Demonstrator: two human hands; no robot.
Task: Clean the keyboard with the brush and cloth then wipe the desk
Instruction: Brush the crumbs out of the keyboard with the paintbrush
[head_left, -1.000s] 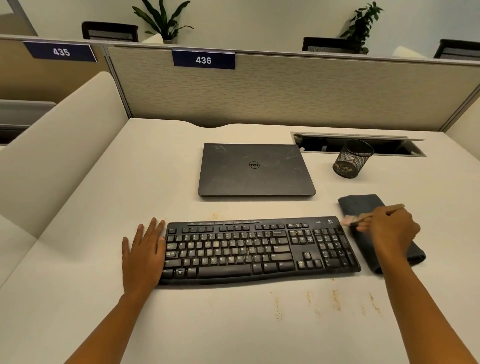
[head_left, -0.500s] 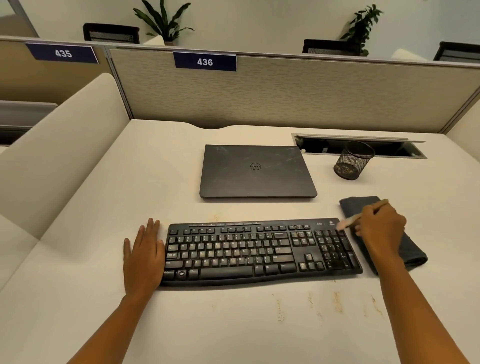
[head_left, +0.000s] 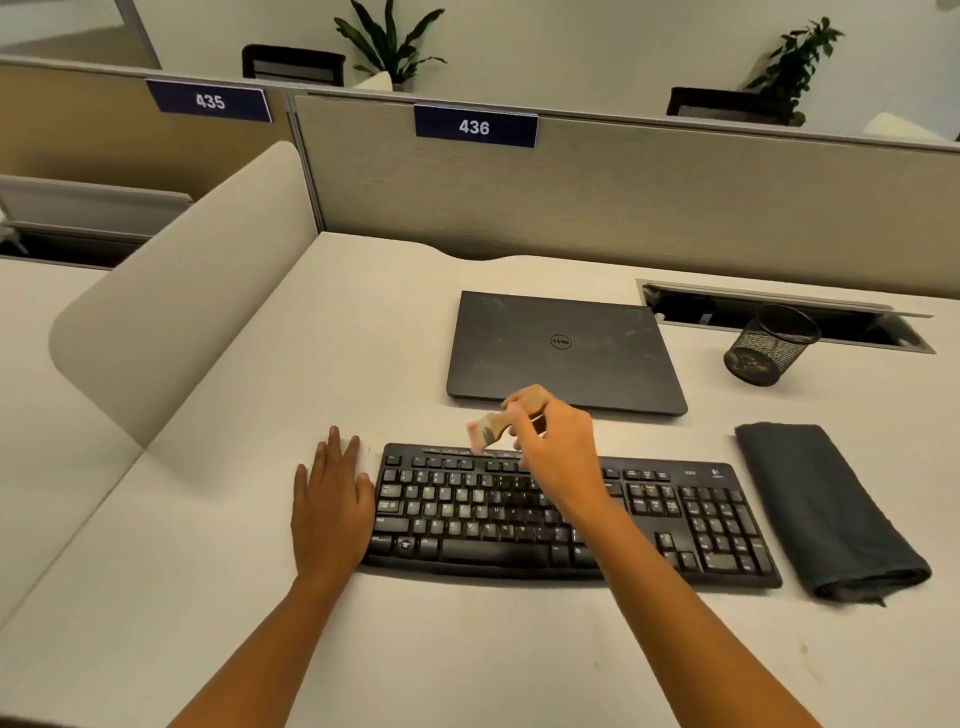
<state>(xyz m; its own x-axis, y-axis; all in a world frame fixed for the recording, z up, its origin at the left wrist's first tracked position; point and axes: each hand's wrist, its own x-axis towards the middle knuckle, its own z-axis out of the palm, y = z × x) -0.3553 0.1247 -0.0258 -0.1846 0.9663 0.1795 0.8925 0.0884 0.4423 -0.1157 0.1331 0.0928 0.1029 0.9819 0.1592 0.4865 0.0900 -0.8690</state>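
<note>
A black keyboard lies across the beige desk. My right hand grips a small brush above the keyboard's top row, left of centre; the bristles are blurred and point down-left. My left hand lies flat on the desk, fingers straight, touching the keyboard's left end. A folded dark grey cloth rests on the desk just right of the keyboard, with no hand on it.
A closed dark laptop sits behind the keyboard. A black mesh cup stands at the back right beside an open cable slot. A curved divider bounds the left, a partition wall the back.
My right hand has carried the brush from over the cloth leftward to the keyboard's upper left part. The cloth now lies uncovered. My head has turned left. The left hand has stayed put.
</note>
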